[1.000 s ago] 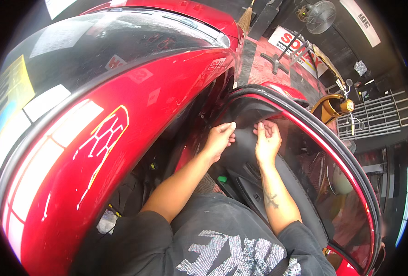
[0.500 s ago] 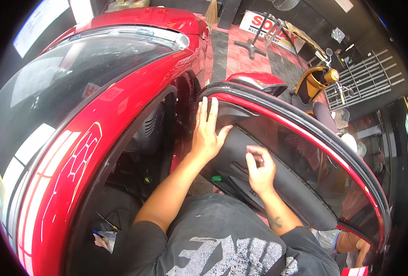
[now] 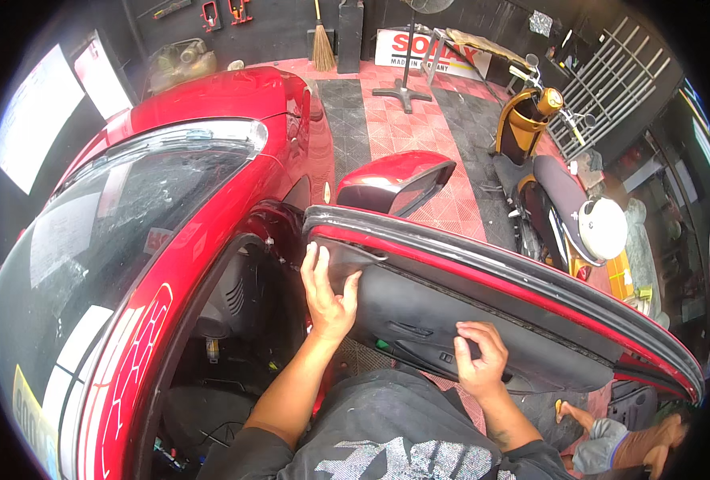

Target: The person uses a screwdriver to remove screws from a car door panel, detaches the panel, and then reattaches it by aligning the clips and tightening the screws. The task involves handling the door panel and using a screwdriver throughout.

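The opened red car door [image 3: 531, 284] stands in front of me, its black inner panel [image 3: 419, 308] facing me. My left hand [image 3: 329, 298] has its fingers stretched out and lies against the dark trim [image 3: 351, 258] at the door's front corner, near the hinge side. Over the panel, by the window switch and armrest, hovers my right hand [image 3: 480, 360]; its fingers are loosely curled with the thumb apart, and nothing shows between them. Whether it touches the panel is hard to tell. A red side mirror [image 3: 395, 182] sits just beyond the door frame.
The red car's body and windshield [image 3: 131, 200] fill the left. Beyond the door are a motor scooter [image 3: 531, 144] with a white helmet [image 3: 603, 230], a fan stand [image 3: 403, 96] and a broom [image 3: 321, 48]. Another person [image 3: 619, 444] crouches at the lower right.
My view has shifted, so the door sits lower and more of the floor and back wall shows. My left hand stays at the door's front corner; my right hand remains above the panel, fingers curled.
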`<state>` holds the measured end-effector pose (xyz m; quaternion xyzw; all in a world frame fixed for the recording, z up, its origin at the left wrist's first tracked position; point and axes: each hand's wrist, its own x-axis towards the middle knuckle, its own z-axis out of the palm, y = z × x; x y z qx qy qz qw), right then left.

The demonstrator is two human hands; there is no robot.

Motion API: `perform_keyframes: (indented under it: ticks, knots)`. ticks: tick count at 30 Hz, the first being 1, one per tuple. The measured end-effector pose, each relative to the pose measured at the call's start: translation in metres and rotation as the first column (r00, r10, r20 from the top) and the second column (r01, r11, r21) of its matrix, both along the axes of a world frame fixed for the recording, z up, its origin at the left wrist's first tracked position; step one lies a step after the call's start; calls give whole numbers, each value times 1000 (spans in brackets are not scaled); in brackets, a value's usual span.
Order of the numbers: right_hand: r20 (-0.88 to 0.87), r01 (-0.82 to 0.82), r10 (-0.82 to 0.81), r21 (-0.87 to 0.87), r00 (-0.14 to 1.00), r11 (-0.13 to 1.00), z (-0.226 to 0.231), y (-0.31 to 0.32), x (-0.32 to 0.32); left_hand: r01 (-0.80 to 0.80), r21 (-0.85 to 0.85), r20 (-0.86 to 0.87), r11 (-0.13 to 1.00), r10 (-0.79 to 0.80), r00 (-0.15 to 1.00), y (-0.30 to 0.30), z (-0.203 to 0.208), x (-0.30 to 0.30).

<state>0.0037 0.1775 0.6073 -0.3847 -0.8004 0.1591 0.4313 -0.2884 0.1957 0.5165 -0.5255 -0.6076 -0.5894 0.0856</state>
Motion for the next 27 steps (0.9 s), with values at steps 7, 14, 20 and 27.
perform_keyframes:
  ticks: [7, 14, 20, 27]
  knots:
    - [-60, 50, -50, -7, 997, 999, 28, 0, 15, 40, -30, 19, 999, -40, 999, -3, 0, 0]
    - [-28, -48, 44, -154, 999, 987, 26, 2, -12, -22, -40, -6, 999, 22, 1000, 1, 2, 7]
    - [56, -217, 244, -300, 968, 929, 36, 61, -128, -98, -91, -28, 991, 96, 995, -4, 9, 7]
    - [120, -100, 137, -270, 983, 957, 34, 70, -169, -72, -121, 38, 990, 77, 996, -8, -4, -11]
